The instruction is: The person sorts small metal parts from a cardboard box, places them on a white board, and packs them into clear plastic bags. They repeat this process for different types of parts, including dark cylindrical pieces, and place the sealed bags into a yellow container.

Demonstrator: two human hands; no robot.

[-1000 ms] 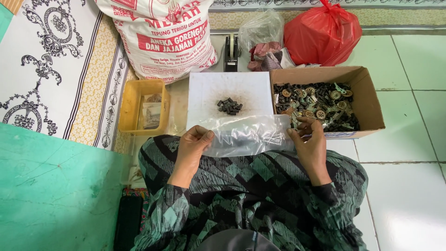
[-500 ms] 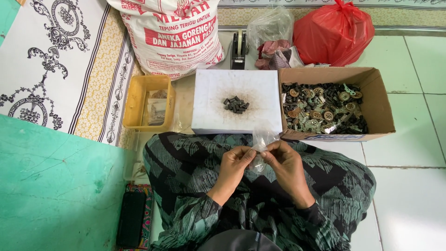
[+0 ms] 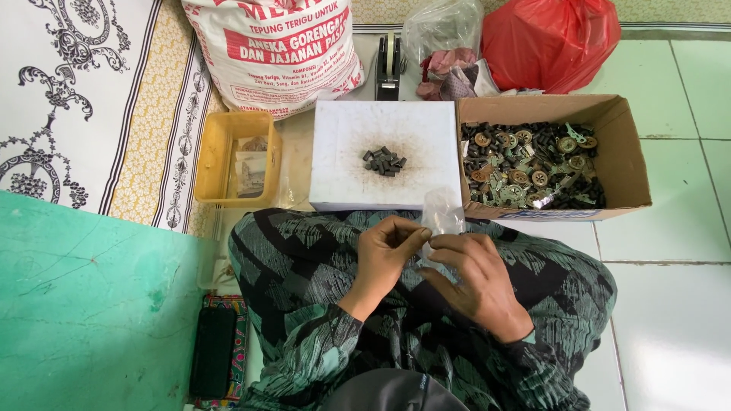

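Observation:
Over my lap, my left hand point(image 3: 387, 255) and my right hand point(image 3: 474, 278) pinch a small clear plastic bag point(image 3: 442, 217) between their fingertips. The bag stands upright and looks empty. Just beyond it lies a white board point(image 3: 343, 164) with a small heap of dark little parts point(image 3: 383, 160) at its middle. To the right sits an open cardboard box point(image 3: 626, 156) filled with several dark pieces and round brass-coloured parts point(image 3: 525, 164).
A yellow plastic tray point(image 3: 217, 156) stands left of the board. At the back are a large printed sack point(image 3: 274, 46), a tape dispenser point(image 3: 389, 65), a clear bag point(image 3: 442, 30) and a red bag point(image 3: 552, 38). A dark phone point(image 3: 212, 350) lies at lower left by a green mat point(image 3: 84, 304).
My hands pulled back from the board and box to my lap, coming together on the small clear bag. The larger sheet of clear plastic seen earlier is gone from view.

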